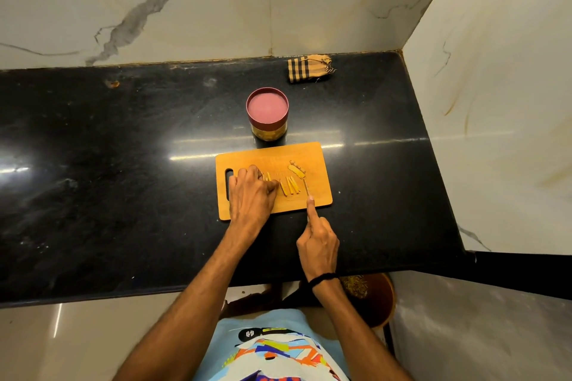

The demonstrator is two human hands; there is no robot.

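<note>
Yellow cut strips (291,185) pinned by curled left hand (252,195) fingers on rectangular wooden cutting board (312,158); thin metal knife (305,187) gripped by right hand (318,241), blade parallel, just right of strips.

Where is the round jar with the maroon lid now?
In the head view, the round jar with the maroon lid stands centrally on the black countertop, just behind the wooden cutting board, left of and nearer than the checked cloth.
</note>
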